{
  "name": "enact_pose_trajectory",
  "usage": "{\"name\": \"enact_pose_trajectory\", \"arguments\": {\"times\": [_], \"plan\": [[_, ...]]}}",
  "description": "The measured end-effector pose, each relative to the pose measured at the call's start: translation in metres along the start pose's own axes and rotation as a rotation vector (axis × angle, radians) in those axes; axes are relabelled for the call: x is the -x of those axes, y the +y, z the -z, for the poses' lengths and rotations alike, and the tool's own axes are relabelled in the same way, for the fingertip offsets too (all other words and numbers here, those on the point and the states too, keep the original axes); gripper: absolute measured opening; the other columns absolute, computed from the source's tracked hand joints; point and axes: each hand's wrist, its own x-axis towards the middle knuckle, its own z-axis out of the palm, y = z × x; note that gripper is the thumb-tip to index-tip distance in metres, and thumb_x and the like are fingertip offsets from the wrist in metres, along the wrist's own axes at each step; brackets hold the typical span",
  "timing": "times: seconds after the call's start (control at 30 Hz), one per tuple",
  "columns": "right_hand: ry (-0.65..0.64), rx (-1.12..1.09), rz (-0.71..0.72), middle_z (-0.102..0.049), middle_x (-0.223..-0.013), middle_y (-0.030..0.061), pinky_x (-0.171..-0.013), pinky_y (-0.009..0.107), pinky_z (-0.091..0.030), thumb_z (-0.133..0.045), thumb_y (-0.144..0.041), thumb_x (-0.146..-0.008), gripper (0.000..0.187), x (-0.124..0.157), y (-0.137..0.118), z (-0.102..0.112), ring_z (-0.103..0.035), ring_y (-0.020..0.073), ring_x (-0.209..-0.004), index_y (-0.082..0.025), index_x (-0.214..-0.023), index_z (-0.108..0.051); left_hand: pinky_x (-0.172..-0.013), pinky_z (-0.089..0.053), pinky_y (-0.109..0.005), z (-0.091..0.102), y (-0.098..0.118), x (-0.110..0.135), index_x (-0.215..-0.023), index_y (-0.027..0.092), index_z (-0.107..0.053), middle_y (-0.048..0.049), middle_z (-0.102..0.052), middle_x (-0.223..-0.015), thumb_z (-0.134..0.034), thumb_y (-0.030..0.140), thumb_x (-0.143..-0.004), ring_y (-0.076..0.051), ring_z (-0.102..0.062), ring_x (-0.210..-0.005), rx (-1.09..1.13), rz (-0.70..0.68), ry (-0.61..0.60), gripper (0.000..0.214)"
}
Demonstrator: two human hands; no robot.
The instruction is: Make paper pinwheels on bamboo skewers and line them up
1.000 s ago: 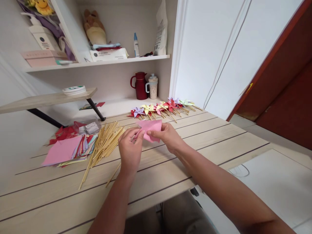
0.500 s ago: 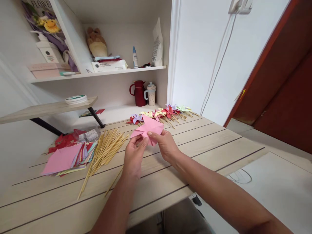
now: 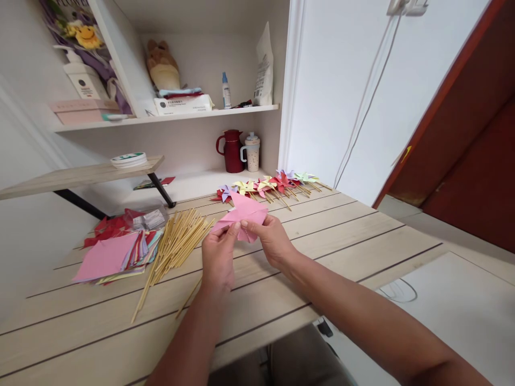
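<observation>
Both my hands hold a pink paper pinwheel point(image 3: 242, 213) a little above the wooden table point(image 3: 333, 230). My left hand point(image 3: 218, 255) pinches its lower left edge with closed fingers. My right hand point(image 3: 271, 239) pinches its middle from the right. A heap of bamboo sticks point(image 3: 174, 244) lies just left of my hands. One single stick point(image 3: 189, 296) lies near my left wrist. A stack of coloured paper squares point(image 3: 112, 256), pink on top, sits further left. A row of finished pinwheels on sticks point(image 3: 269, 185) lies at the table's far edge.
A red jug point(image 3: 232, 151) and a speckled mug point(image 3: 252, 150) stand at the back under a shelf point(image 3: 169, 114) with a bottle, a bag and a plush toy. A low wooden board point(image 3: 80, 174) with a tape roll juts out at left. A dark red door point(image 3: 462, 134) is at right.
The pink paper was turned and refolded between my fingers, from a flat folded piece into a pointed pinwheel shape. My hands stayed in about the same place above the table.
</observation>
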Motion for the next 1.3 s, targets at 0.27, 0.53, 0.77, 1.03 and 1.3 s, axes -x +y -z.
{"name": "enact_pose_trajectory", "arguments": {"times": [0.27, 0.53, 0.77, 1.03, 1.3], "plan": [[-0.060, 0.043, 0.041, -0.074, -0.090, 0.0012, -0.084, 0.033, -0.049, -0.086, -0.044, -0.068, 0.049, -0.002, -0.009, 0.007, -0.066, 0.0189, -0.086, -0.025, -0.109, -0.068, -0.078, -0.052, -0.030, 0.013, 0.008, -0.009, -0.081, 0.014, -0.079, -0.0063, -0.076, -0.083, -0.090, 0.036, -0.059, -0.017, -0.066, -0.077, -0.093, 0.028, 0.132, 0.033], [-0.053, 0.253, 0.103, -0.073, -0.114, 0.0068, -0.098, 0.037, -0.044, -0.075, -0.056, -0.079, 0.046, -0.005, -0.029, 0.021, -0.062, 0.0243, -0.110, -0.022, -0.111, -0.074, -0.070, -0.048, -0.027, 0.018, 0.011, -0.010, -0.081, 0.013, -0.079, -0.0067, -0.075, -0.082, -0.088, 0.035, -0.059, -0.016, -0.064, -0.074, -0.239, 0.046, 0.165, 0.033], [-0.266, 0.337, -0.013, -0.076, -0.098, 0.0058, -0.080, 0.032, -0.048, -0.079, -0.051, -0.077, 0.041, 0.000, -0.027, 0.017, -0.066, 0.0209, -0.088, -0.019, -0.101, -0.076, -0.067, -0.048, -0.027, 0.017, 0.010, -0.008, -0.077, 0.012, -0.078, -0.0073, -0.075, -0.077, -0.085, 0.034, -0.061, -0.017, -0.064, -0.070, -0.369, 0.107, 0.115, 0.028], [-0.130, 0.357, -0.127, -0.072, -0.072, 0.0039, -0.064, 0.029, -0.045, -0.086, -0.038, -0.062, 0.032, -0.005, -0.020, 0.018, -0.062, 0.0172, -0.068, -0.013, -0.079, -0.076, -0.065, -0.048, -0.028, 0.016, 0.008, -0.008, -0.073, 0.014, -0.078, -0.0076, -0.075, -0.076, -0.084, 0.031, -0.061, -0.018, -0.066, -0.070, -0.480, 0.122, 0.073, 0.022], [-0.088, 0.303, -0.099, -0.072, -0.071, 0.0033, -0.063, 0.028, -0.045, -0.082, -0.031, -0.062, 0.024, -0.006, -0.018, 0.019, -0.061, 0.0152, -0.065, -0.013, -0.076, -0.076, -0.062, -0.045, -0.027, 0.014, 0.007, -0.007, -0.070, 0.015, -0.076, -0.0056, -0.073, -0.073, -0.084, 0.033, -0.062, -0.016, -0.061, -0.066, -0.475, 0.111, 0.058, 0.022]]}}
